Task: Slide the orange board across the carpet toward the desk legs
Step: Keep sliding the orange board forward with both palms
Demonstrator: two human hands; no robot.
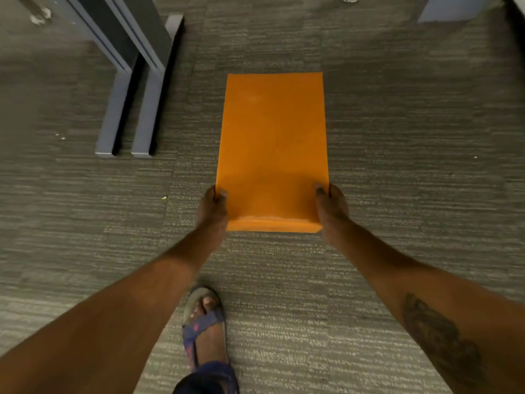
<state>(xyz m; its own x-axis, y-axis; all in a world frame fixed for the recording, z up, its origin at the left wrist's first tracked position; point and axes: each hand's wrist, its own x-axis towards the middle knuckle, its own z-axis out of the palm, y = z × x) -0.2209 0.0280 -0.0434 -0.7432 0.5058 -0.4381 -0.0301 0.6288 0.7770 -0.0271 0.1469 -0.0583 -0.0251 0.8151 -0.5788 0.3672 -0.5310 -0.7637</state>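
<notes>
Orange board point(272, 149) flat on carpet point(397, 137), right of desk legs point(125, 109), apart. Left hand point(213, 209) and right hand point(331, 207) each grip a near corner, thumbs on top. Keep it flat, push forward-left evenly, mind sandalled foot point(204, 322).

Both bare forearms reached forward toward twelve o'clock. The left hand point(212, 207) and right hand point(331, 207) were closed in a clamp, thumbs on top, fingers point(210, 191) curled under.

A sandalled foot point(206, 322) stands on the carpet; small crumbs point(60, 136) lie about.
</notes>
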